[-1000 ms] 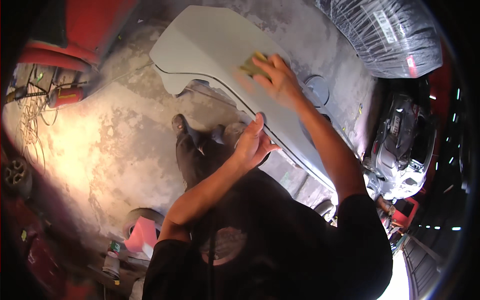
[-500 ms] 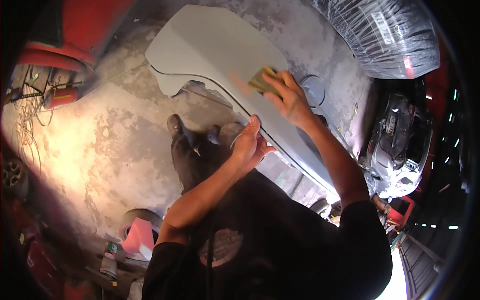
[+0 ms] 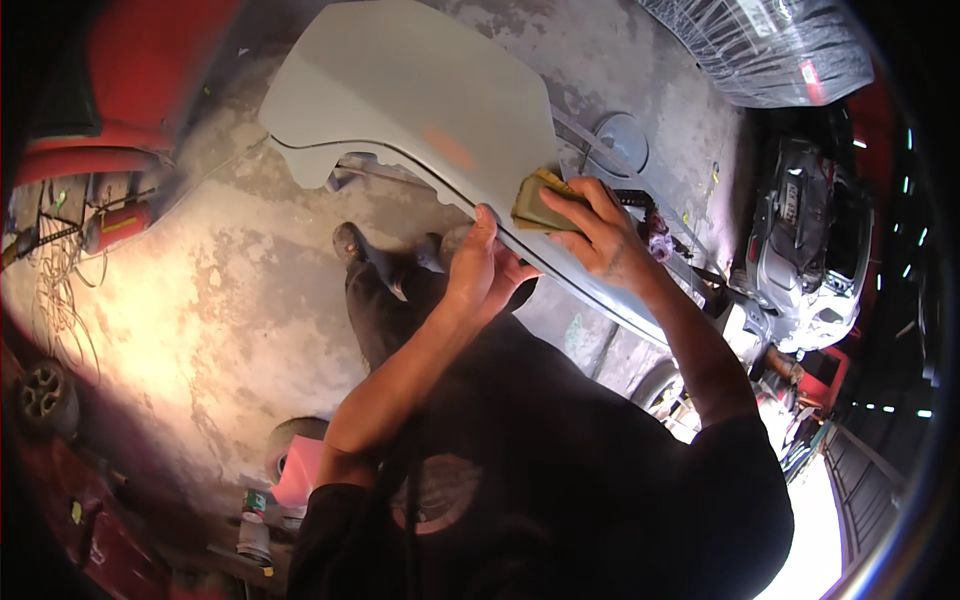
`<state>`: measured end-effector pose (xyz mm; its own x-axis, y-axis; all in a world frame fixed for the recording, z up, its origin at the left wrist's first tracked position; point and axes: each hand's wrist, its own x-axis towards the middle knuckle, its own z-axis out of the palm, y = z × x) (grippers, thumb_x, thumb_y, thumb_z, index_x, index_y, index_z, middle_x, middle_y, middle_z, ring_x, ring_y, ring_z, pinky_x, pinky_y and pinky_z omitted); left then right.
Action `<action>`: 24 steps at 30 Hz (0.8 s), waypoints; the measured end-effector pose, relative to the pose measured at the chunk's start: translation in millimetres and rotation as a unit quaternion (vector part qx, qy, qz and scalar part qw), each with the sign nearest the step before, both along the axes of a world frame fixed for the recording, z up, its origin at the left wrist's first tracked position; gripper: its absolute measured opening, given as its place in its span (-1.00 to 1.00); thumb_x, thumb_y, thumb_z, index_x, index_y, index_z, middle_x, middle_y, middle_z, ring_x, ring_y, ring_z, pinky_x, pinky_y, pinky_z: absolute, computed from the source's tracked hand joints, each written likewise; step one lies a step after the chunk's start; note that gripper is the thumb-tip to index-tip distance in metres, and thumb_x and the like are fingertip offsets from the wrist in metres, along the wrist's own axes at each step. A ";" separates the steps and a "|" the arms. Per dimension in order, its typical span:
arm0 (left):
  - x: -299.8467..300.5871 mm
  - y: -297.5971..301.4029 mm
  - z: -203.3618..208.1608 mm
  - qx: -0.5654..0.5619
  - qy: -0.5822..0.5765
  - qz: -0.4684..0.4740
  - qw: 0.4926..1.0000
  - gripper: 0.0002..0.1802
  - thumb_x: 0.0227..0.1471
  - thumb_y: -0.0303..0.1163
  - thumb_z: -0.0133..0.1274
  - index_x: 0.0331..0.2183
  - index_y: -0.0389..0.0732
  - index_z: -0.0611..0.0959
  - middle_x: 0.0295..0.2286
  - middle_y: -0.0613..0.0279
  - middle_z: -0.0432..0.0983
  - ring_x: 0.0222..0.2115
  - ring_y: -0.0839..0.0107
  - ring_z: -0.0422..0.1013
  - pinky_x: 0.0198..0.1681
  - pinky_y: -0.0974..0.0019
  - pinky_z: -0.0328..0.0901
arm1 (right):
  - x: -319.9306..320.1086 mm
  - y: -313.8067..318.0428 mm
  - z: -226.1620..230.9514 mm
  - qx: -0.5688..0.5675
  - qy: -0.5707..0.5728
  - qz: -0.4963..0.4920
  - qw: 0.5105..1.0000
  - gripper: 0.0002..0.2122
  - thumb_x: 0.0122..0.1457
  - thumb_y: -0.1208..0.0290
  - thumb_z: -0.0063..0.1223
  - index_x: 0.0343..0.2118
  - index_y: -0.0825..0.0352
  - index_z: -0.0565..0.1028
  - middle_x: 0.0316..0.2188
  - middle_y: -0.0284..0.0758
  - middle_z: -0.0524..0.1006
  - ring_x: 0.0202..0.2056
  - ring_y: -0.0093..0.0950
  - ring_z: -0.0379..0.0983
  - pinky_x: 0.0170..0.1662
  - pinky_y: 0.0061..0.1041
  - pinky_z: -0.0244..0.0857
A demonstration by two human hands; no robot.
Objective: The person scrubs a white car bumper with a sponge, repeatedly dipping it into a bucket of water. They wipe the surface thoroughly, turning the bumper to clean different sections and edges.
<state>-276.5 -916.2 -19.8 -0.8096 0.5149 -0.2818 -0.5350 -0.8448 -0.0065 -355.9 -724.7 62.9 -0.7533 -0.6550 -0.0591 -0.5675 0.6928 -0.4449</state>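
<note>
A large light-grey car body panel [image 3: 400, 80] stretches in front of me, with a dark groove along its near edge. My left hand [image 3: 482, 268] grips that edge, thumb on top and fingers curled beneath. My right hand [image 3: 602, 232] is closed on an olive-yellow sanding pad [image 3: 537, 203], which is tilted against the panel's surface on the right. A small orange patch [image 3: 449, 148] shows on the grey surface, up and left of the pad. What supports the panel is mostly hidden.
Behind the panel lies a round grey lid-like disc [image 3: 622, 142]. A plastic-wrapped part [image 3: 770, 50] stands far right, above a damaged silver car [image 3: 805, 255]. Tangled cables [image 3: 62, 300] lie left on the stained concrete floor. A can [image 3: 254, 530] stands lower left.
My right hand and the pad have slid along the panel toward me, uncovering the orange patch. The panel appears shifted up and left in view; my left hand keeps its hold.
</note>
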 end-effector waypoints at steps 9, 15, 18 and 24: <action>-5.8 -2.1 8.6 -0.031 -0.013 0.001 0.999 -0.12 0.34 0.22 -0.13 0.38 -0.21 0.12 0.33 -0.02 0.15 0.33 -0.07 0.17 0.27 -0.38 0.23 | -132.2 -93.3 -68.8 0.037 0.093 -0.047 0.994 -0.52 0.24 0.26 0.20 0.24 0.14 0.51 -0.02 -0.14 0.46 0.04 -0.09 0.40 0.14 -0.16 0.28; 7.6 -0.8 2.1 -0.019 -0.044 0.008 0.999 -0.25 0.41 0.15 -0.21 0.32 -0.24 0.22 0.26 -0.03 0.28 0.25 -0.05 0.32 0.19 -0.34 0.36 | -65.6 -94.3 -47.1 -0.051 0.010 0.101 0.993 -0.53 0.24 0.29 0.22 0.24 0.12 0.52 -0.02 -0.14 0.45 0.03 -0.12 0.39 0.15 -0.22 0.28; 5.4 -1.8 1.8 -0.018 -0.053 0.004 0.998 -0.27 0.40 0.12 -0.18 0.28 -0.27 0.25 0.20 -0.02 0.38 0.17 -0.01 0.41 0.13 -0.31 0.43 | -141.1 -155.2 -88.6 -0.043 0.024 0.088 0.995 -0.56 0.25 0.28 0.21 0.21 0.11 0.55 -0.07 -0.13 0.47 -0.03 -0.13 0.42 0.10 -0.21 0.31; 8.6 8.1 -27.4 0.003 -0.080 -0.006 0.997 -0.29 0.32 0.23 -0.09 0.22 -0.12 0.35 -0.11 0.27 0.46 -0.24 0.36 0.44 0.01 -0.26 0.47 | -155.9 -212.6 -101.2 0.023 0.073 0.112 0.991 -0.55 0.21 0.29 0.26 0.19 0.10 0.56 -0.07 -0.14 0.48 -0.03 -0.12 0.43 0.05 -0.19 0.32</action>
<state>-267.9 -908.1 -47.2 -0.7479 0.5273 -0.4033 -0.5376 -0.8375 -0.0980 -511.8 -937.3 -38.3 -0.5922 -0.8058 0.0067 -0.7654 0.5598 -0.3174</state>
